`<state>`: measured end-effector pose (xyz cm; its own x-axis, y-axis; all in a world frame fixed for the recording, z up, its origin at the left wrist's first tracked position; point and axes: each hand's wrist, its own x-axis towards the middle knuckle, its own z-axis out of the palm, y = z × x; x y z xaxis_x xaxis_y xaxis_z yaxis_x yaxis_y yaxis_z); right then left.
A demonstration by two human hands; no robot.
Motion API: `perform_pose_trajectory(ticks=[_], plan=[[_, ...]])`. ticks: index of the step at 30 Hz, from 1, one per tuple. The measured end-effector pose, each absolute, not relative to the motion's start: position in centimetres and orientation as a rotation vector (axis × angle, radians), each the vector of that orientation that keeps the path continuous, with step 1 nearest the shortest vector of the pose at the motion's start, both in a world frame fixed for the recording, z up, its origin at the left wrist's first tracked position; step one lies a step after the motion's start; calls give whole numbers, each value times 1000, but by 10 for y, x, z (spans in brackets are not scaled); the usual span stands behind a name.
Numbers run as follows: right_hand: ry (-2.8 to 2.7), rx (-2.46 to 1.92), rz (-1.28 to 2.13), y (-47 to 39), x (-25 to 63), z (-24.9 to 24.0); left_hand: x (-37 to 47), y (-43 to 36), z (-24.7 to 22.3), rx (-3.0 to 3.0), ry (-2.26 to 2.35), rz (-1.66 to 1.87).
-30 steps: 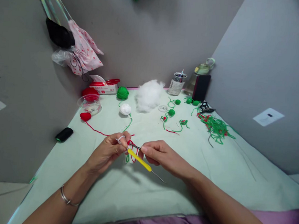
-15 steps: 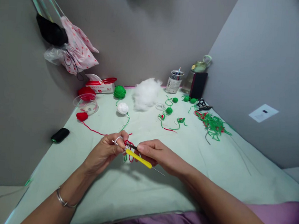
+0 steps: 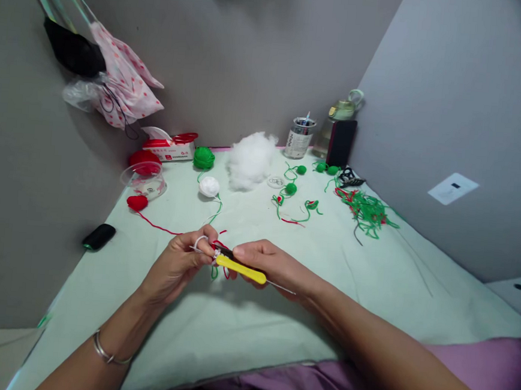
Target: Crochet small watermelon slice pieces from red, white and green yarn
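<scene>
White yarn loops round a finger of my left hand (image 3: 181,258), whose fingertips pinch a small crocheted piece (image 3: 216,255) of white, red and green yarn. My right hand (image 3: 266,261) is closed on a dark, thin tool (image 3: 225,252) that meets the piece. Just below it lies a yellow handle (image 3: 242,269) with a thin metal shaft pointing right; which fingers bear it is hidden. Red and green strands hang under the piece. Beyond my left hand sit a white yarn ball (image 3: 209,187) and a red yarn ball (image 3: 138,203).
White stuffing (image 3: 251,161) and a green yarn ball (image 3: 204,158) lie at the back. A can of pens (image 3: 299,139), a phone (image 3: 341,142) and a bottle stand back right, near tangled green and red yarn (image 3: 370,212). A black case (image 3: 99,237) lies at the left edge.
The dark tool and the yellow handle have turned slightly, the handle now lying flatter. Both hands stay close together at the piece. The whole view has shifted a little.
</scene>
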<state>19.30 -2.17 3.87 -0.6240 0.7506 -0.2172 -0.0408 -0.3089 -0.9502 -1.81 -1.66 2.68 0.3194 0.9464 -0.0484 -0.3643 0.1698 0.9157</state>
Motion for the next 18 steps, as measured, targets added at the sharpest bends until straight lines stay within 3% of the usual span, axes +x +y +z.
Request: perform_pose_trajectory(ticks=[13,15,18], plan=[[-1358,-854,1920,-22,191,31,-16,-17,30,876,758,1091],[-1474,-958,1714,-18,199,37,-16,-16,31,834,750,1108],[-1840,-1301,1037,-12,215,44,-14,-18,33,762,740,1115]])
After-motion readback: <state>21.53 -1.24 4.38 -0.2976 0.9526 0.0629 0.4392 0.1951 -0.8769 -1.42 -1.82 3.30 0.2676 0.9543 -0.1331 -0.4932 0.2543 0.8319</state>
